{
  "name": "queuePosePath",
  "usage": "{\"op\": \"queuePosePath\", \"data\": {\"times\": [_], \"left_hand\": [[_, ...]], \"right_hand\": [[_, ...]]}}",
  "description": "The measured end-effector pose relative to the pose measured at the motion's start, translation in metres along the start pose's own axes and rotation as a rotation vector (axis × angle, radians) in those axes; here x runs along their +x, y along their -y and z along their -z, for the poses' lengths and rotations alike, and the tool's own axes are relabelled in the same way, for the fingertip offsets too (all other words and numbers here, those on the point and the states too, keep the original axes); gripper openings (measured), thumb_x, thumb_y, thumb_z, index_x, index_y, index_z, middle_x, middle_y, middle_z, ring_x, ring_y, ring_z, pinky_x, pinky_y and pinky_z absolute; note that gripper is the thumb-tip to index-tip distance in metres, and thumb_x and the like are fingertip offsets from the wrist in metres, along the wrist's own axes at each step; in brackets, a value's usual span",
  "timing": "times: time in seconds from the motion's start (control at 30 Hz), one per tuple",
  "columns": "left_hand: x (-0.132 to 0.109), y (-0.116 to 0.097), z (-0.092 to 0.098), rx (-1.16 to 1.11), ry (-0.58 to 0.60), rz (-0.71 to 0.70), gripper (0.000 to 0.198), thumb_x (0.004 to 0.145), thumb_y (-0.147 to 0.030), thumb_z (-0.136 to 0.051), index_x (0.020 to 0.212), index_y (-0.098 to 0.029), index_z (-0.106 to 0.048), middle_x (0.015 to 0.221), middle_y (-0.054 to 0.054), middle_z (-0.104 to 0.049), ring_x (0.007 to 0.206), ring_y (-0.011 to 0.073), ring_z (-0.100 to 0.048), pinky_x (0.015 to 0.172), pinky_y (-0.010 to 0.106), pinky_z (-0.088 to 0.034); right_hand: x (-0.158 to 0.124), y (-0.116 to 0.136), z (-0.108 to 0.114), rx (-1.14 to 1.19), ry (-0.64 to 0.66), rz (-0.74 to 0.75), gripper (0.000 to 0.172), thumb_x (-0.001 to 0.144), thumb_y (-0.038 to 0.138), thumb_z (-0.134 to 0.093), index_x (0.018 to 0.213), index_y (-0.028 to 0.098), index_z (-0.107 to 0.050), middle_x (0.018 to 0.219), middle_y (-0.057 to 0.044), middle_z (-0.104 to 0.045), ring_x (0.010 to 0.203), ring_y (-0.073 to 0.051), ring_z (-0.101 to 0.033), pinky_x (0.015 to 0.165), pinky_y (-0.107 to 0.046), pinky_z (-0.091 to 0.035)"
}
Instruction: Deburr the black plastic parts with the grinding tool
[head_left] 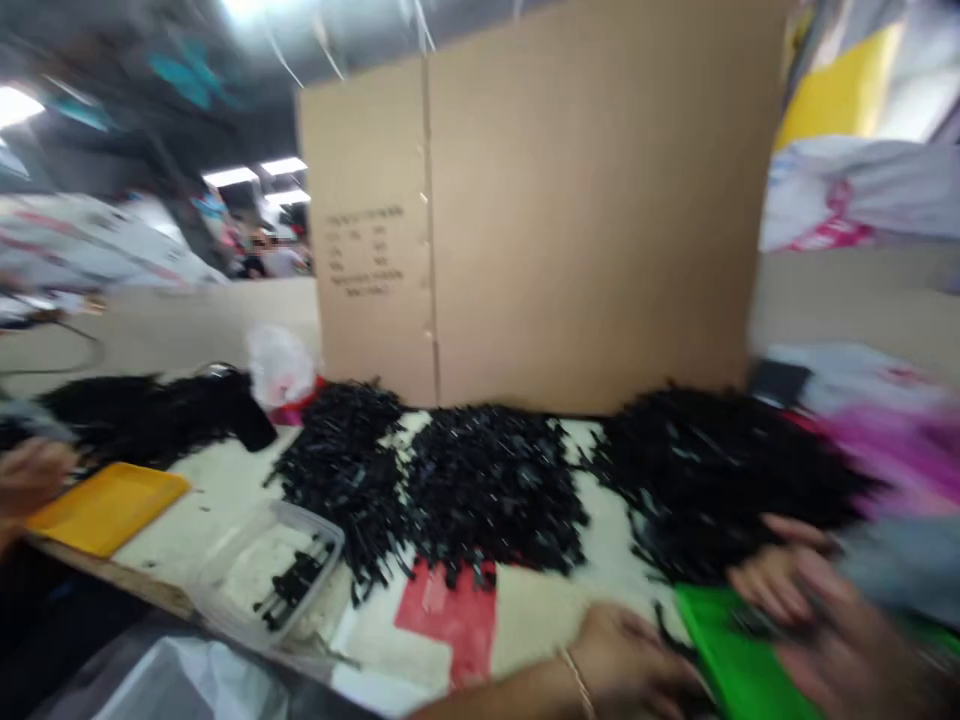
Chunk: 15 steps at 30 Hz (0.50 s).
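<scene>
Small black parts (495, 490) are heaped in several piles across the middle of the table (225, 500), in front of an upright cardboard sheet (570, 200). At the near right corner a green tray (731, 655) lies on the table, and both hands are gathered at it. The left hand (637, 665), a thin bracelet at the wrist, is laid flat and palm down at the tray's left edge, touching a few loose black parts; whether anything is pinched under the fingers cannot be told. The right hand (817, 610) is blurred above the tray, its fingers curled near the rightmost pile; its hold cannot be made out. The step in hand is judged to be the sorting of parts at the green tray. A clear plastic tub (262, 575) with a few parts stands at the near left edge, beside a yellow tray (105, 505), where another person's hand (30, 475) is seen.
</scene>
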<state>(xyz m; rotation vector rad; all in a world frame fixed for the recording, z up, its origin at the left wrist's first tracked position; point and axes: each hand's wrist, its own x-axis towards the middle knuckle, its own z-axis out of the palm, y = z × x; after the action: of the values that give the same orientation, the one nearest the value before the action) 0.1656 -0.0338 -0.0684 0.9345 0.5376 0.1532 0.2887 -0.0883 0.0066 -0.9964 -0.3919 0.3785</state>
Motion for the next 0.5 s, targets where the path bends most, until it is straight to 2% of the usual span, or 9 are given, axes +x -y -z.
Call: {"op": "queuePosePath", "data": {"times": [0.03, 0.1, 0.27, 0.5], "left_hand": [[-0.001, 0.001, -0.002, 0.013, -0.055, 0.089, 0.048, 0.036, -0.041, -0.092, 0.06, -0.017, -0.059, 0.054, 0.004, -0.06, 0.046, 0.017, -0.062, 0.036, 0.023, -0.046], [-0.002, 0.0, -0.004, 0.055, -0.116, 0.144, 0.043, 0.04, -0.028, -0.092, 0.057, -0.014, -0.056, 0.057, 0.004, -0.063, 0.049, 0.0121, -0.062, 0.043, 0.019, -0.05], [-0.002, -0.008, 0.001, 0.039, -0.049, 0.195, 0.031, 0.054, -0.016, -0.086, 0.064, -0.013, -0.057, 0.06, 0.002, -0.066, 0.052, 0.0109, -0.061, 0.048, 0.02, -0.053], [-0.007, -0.01, -0.001, 0.077, -0.048, 0.21, 0.023, 0.06, -0.013, -0.082, 0.069, -0.01, -0.061, 0.063, 0.003, -0.067, 0.052, 0.01, -0.061, 0.049, 0.019, -0.052]], "right_hand": [[-0.009, 0.006, 0.007, -0.009, -0.024, -0.005, 0.032, 0.063, 0.04, -0.082, 0.078, 0.025, -0.059, 0.044, 0.008, -0.034, 0.037, -0.007, -0.025, 0.037, -0.022, -0.028], [-0.019, 0.011, 0.011, 0.005, -0.032, -0.016, 0.037, 0.058, 0.039, -0.081, 0.081, 0.025, -0.057, 0.042, 0.011, -0.032, 0.037, -0.007, -0.025, 0.039, -0.021, -0.028], [-0.015, -0.006, 0.004, 0.069, -0.018, 0.016, 0.033, 0.067, 0.041, -0.073, 0.089, 0.022, -0.058, 0.043, 0.013, -0.035, 0.037, -0.007, -0.027, 0.043, -0.02, -0.032], [-0.024, -0.013, 0.006, 0.11, 0.057, -0.004, 0.029, 0.074, 0.039, -0.07, 0.093, 0.02, -0.058, 0.045, 0.012, -0.038, 0.038, -0.007, -0.031, 0.044, -0.02, -0.032]]}}
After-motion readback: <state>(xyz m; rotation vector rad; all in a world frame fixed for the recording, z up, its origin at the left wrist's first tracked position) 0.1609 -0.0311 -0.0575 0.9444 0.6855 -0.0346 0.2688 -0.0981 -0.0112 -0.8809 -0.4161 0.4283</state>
